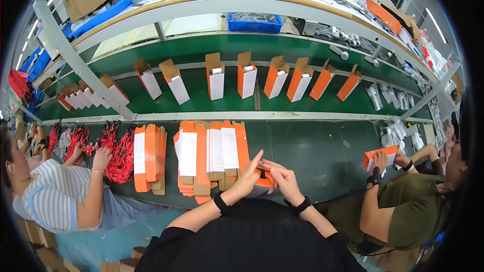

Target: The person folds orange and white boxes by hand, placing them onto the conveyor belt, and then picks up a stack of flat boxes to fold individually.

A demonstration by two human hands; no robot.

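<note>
Just in front of my body, an orange-and-white carton (265, 175) is held between my two hands, with a dark opening at its top. My left hand (244, 181) presses along its left side, one finger stretched up past the carton's edge. Around the right side wraps my right hand (286, 180), fingers across the top edge. Much of the carton is hidden by the hands. Left of it, flat unfolded cartons (217, 146) lie in an overlapping stack, orange, white and brown. A smaller stack of flat cartons (149, 158) lies farther left.
Several upright open cartons (247, 81) stand along the green conveyor (194, 103) at the back. Red corded items (118, 151) lie by a person (75, 186) at left. At right, another person (403, 196) holds an orange carton (378, 157). A blue bin (254, 25) sits on a shelf.
</note>
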